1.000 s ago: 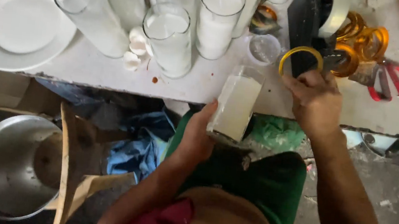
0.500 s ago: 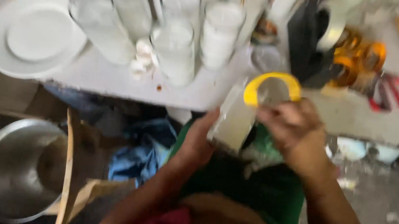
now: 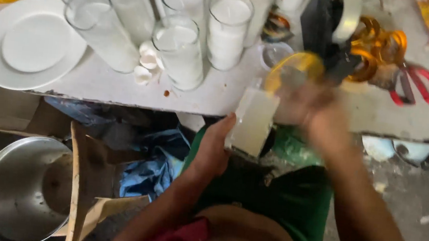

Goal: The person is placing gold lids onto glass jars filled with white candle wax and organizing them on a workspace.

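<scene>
1. Candle glass [image 3: 253, 120], just one, sits near the table's front edge, gripped round its side by the left hand [image 3: 215, 150].
2. Right hand [image 3: 316, 118] is blurry; can't tell its grip, though one yellow ring [image 3: 293, 69] is at it.
3. Five wax-filled glasses [image 3: 179, 50] stand far left, beside one white plate [image 3: 29, 42].

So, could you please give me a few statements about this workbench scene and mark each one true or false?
1. The left hand holds a glass filled with white wax. True.
2. The right hand is sharp and resting flat on the table. False: it is blurred and raised at the top of the held glass, beside a yellow ring.
3. A white plate lies at the table's left end. True.
4. The red-handled scissors lie on the floor. False: they lie on the table, to the right.
5. A metal pot stands on the table among the glasses. False: it sits below table level, lower left.
</scene>
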